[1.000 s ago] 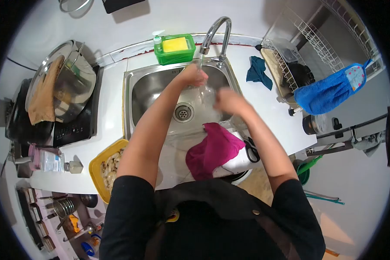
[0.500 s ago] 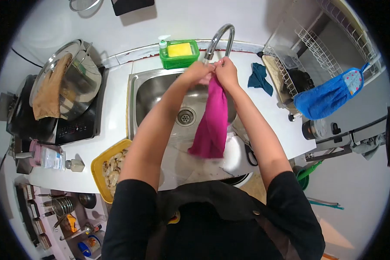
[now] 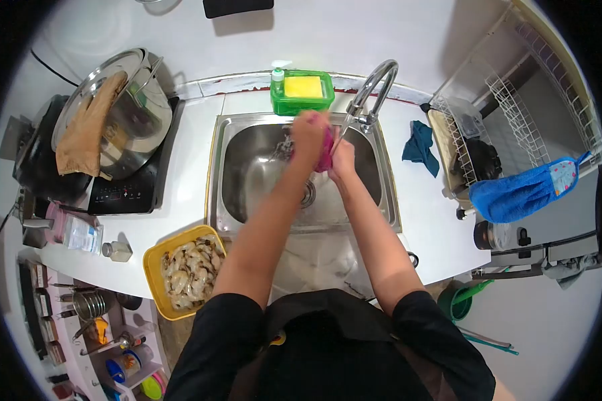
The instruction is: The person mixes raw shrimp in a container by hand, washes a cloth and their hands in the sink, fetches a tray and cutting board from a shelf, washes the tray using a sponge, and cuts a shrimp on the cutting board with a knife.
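Along the wall runs a white counter point(image 3: 180, 174), with 1 stainless sink point(image 3: 261, 187) set into it. At right, a white wire rack point(image 3: 515, 110) stands beside a hanging blue towel point(image 3: 515, 194). At left, 1 large metal pot point(image 3: 137, 127) rests on a black cooktop point(image 3: 124, 197), a brown cloth point(image 3: 90, 130) draped over its side. Near the left arm sits a yellow tray point(image 3: 155, 274) filled with shrimp point(image 3: 187, 271). A curved faucet point(image 3: 357, 103) reaches over the basin, water running from its spout. Behind the sink stands a green caddy point(image 3: 294, 105). Both hands, 2 in number, are over the basin. Left hand point(image 3: 310, 134): blurred, grip closed on a bunched magenta cloth point(image 3: 325, 159). Right hand point(image 3: 342, 157): against the cloth's right side; how far its grip is closed cannot be told. The magenta cloth is between the hands, below the spout. Smallest item noted: 1 yellow sponge point(image 3: 303, 87) in the caddy.
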The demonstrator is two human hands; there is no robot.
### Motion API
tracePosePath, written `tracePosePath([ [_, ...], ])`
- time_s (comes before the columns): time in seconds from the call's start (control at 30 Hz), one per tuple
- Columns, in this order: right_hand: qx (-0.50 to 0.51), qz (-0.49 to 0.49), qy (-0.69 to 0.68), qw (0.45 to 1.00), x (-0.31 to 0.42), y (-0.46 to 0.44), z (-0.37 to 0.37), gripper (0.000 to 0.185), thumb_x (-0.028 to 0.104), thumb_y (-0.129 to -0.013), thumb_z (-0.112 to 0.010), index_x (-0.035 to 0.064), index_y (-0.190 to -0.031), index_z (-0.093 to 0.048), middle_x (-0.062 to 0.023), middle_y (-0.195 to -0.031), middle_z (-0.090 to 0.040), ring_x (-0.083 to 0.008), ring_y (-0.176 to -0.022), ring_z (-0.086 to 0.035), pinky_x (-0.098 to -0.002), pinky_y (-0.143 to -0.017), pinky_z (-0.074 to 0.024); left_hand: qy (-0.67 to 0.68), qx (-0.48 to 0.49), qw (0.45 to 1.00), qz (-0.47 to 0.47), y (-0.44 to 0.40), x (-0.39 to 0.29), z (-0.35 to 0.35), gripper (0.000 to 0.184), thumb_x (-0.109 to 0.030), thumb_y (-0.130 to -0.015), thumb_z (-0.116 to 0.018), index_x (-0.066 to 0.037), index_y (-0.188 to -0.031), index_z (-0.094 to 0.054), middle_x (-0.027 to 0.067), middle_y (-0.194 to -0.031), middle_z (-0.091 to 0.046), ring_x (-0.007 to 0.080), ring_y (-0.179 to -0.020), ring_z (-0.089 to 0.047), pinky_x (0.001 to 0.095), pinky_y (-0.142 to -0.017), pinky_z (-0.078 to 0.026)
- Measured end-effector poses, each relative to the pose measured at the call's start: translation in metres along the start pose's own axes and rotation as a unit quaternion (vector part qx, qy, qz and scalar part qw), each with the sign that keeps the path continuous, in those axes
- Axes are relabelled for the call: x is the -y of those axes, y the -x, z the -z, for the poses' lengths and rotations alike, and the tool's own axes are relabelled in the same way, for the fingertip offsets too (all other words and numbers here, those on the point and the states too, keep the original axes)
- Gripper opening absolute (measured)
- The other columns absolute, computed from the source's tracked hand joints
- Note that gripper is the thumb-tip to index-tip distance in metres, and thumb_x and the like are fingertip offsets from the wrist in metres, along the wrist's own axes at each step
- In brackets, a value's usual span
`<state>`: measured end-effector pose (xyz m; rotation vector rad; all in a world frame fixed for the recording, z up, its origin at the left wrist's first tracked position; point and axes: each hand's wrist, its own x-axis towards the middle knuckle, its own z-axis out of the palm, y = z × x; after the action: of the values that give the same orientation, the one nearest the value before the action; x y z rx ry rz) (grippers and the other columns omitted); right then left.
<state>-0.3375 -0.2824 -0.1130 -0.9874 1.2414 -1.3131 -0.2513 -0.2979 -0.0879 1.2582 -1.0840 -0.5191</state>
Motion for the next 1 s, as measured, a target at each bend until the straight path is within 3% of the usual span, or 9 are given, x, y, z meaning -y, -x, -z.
tracePosePath([
  [0.1,0.031,-0.132,-0.151,0.979,-0.009,0.003,-0.011,0.034,0.042,-0.083,-0.053,0.0089,-0.074,-0.058,-0.0009,-0.066,-0.054,-0.0129,-0.057,-0.050,-0.0321,-0.050,-0.0413,-0.155,0.076,0.978,-0.121,0.042,-0.012,-0.034,0.027,-0.025,-0.076,-0.056,-0.002,-0.063,-0.061,0.0155,-0.064,-0.062,0.0343,-0.056,-0.057,0.0416,-0.056,-0.044],
  [0.2,0.120,-0.244,-0.306,0.912,-0.039,-0.005,-0.001,0.032,0.042,-0.083,-0.051,0.0113,-0.086,-0.059,-0.0042,-0.076,-0.058,-0.0174,-0.062,-0.056,-0.0332,-0.055,-0.0457,-0.239,0.087,0.967,-0.008,0.029,0.013,-0.028,0.018,-0.023,-0.069,-0.063,-0.006,-0.067,-0.064,0.0161,-0.075,-0.063,0.0339,-0.074,-0.060,0.0436,-0.065,-0.045],
  [0.3,0.147,-0.320,-0.233,0.906,-0.027,0.013,-0.001,0.023,0.034,-0.084,-0.046,0.0136,-0.084,-0.057,-0.0031,-0.077,-0.057,-0.0191,-0.068,-0.056,-0.0326,-0.061,-0.0481,-0.309,0.024,0.914,-0.260,0.025,0.062,-0.023,0.030,-0.025,-0.071,-0.057,0.000,-0.054,-0.057,0.0223,-0.060,-0.056,0.0393,-0.055,-0.055,0.0466,-0.055,-0.044],
  [0.4,0.393,-0.158,-0.473,0.773,-0.101,-0.047,0.026,0.027,0.034,-0.084,-0.043,0.0123,-0.089,-0.059,-0.0034,-0.091,-0.060,-0.0181,-0.086,-0.056,-0.0375,-0.067,-0.0472,-0.189,0.025,0.978,-0.083,0.057,0.036,-0.043,0.025,-0.021,-0.070,-0.059,-0.002,-0.054,-0.058,0.0209,-0.060,-0.057,0.0396,-0.061,-0.057,0.0482,-0.059,-0.044],
  [0.5,0.263,-0.184,-0.404,0.856,-0.099,-0.054,0.034,0.025,0.026,-0.084,-0.044,0.0092,-0.072,-0.059,-0.0072,-0.078,-0.060,-0.0180,-0.068,-0.055,-0.0342,-0.059,-0.0443,-0.188,0.083,0.978,0.016,0.044,0.032,-0.030,0.020,-0.020,-0.072,-0.059,-0.003,-0.062,-0.061,0.0220,-0.071,-0.060,0.0403,-0.071,-0.059,0.0497,-0.063,-0.044],
  [0.57,0.019,-0.087,-0.031,0.996,-0.052,-0.036,0.027,0.028,0.026,-0.084,-0.045,0.0077,-0.066,-0.058,-0.0086,-0.067,-0.058,-0.0183,-0.056,-0.052,-0.0326,-0.054,-0.0419,-0.195,0.115,0.973,0.042,0.035,0.024,-0.006,0.022,-0.022,-0.075,-0.058,-0.002,-0.068,-0.062,0.0241,-0.076,-0.061,0.0404,-0.074,-0.060,0.0494,-0.065,-0.045],
  [0.63,0.008,0.062,0.269,0.961,-0.025,-0.044,0.037,0.052,0.041,-0.090,-0.046,-0.0004,-0.061,-0.059,-0.0131,-0.059,-0.059,-0.0216,-0.060,-0.057,-0.0373,-0.058,-0.0416,-0.271,0.234,0.933,0.035,0.029,0.033,-0.002,0.024,-0.025,-0.080,-0.055,-0.003,-0.074,-0.061,0.0228,-0.079,-0.062,0.0395,-0.080,-0.061,0.0460,-0.068,-0.047],
  [0.83,0.094,0.137,0.186,0.968,0.005,-0.020,0.025,0.055,0.042,-0.093,-0.040,-0.0027,-0.063,-0.053,-0.0099,-0.055,-0.051,-0.0175,-0.055,-0.047,-0.0363,-0.056,-0.0384,-0.159,0.369,0.897,-0.185,-0.017,0.047,0.012,0.026,-0.023,-0.080,-0.055,0.002,-0.078,-0.061,0.0205,-0.073,-0.062,0.0268,-0.070,-0.063,0.0344,-0.064,-0.048],
  [1.0,0.090,0.057,0.130,0.986,-0.001,-0.019,0.032,0.048,0.038,-0.094,-0.044,0.0020,-0.066,-0.061,-0.0009,-0.060,-0.055,-0.0136,-0.054,-0.049,-0.0316,-0.054,-0.0388,0.247,0.287,0.909,0.175,-0.022,-0.013,0.061,0.007,-0.012,-0.075,-0.063,-0.006,-0.078,-0.064,-0.0007,-0.066,-0.057,0.0104,-0.059,-0.053,0.0258,-0.057,-0.043],
])
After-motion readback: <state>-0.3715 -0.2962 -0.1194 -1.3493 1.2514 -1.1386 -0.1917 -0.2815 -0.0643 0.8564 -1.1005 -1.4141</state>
